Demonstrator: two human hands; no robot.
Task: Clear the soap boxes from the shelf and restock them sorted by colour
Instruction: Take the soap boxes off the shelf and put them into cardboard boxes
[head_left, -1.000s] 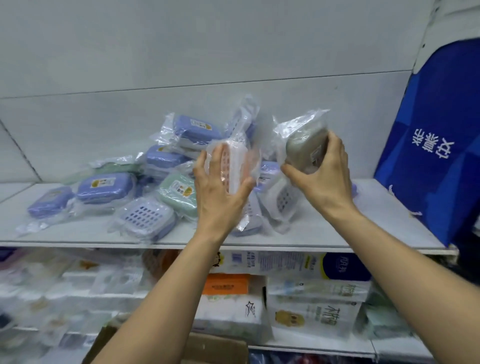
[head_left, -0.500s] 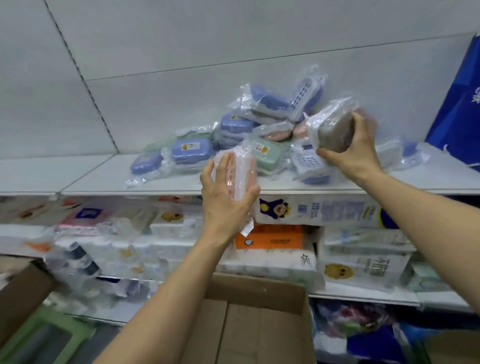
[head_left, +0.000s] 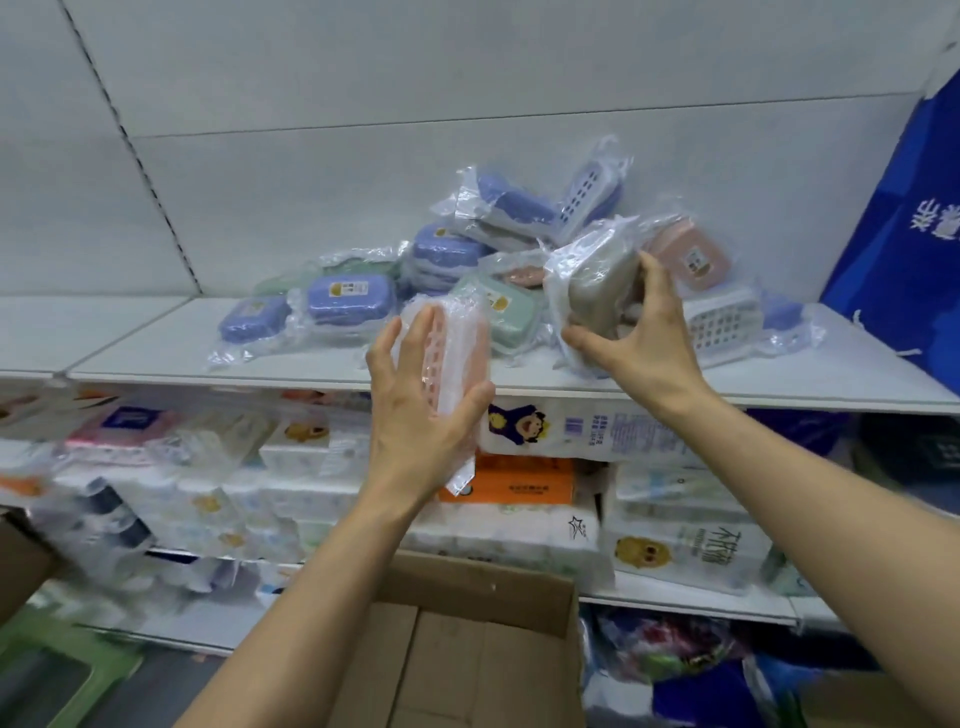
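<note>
A heap of plastic-wrapped soap boxes (head_left: 467, 265), blue, green and pink, lies on the white shelf (head_left: 171, 348). My left hand (head_left: 415, 415) grips a pink soap box (head_left: 452, 353) in its clear wrapper, held upright in front of the shelf's edge. My right hand (head_left: 641, 338) grips a grey-beige soap box (head_left: 597, 286) in crinkled wrapping, just above the shelf at the right side of the heap. A pink box (head_left: 691, 254) and a white perforated tray (head_left: 722, 322) lie behind that hand.
An open cardboard box (head_left: 467, 649) stands below my arms. Lower shelves hold tissue packs (head_left: 597, 431) and an orange pack (head_left: 514, 483). A blue bag (head_left: 904, 223) hangs at the right. The left stretch of the shelf is bare. A green stool (head_left: 57, 670) is at lower left.
Both hands have drawn back from the heap with their boxes, the left one lowered to the shelf's edge. The view has dropped and swung left, showing the cardboard box.
</note>
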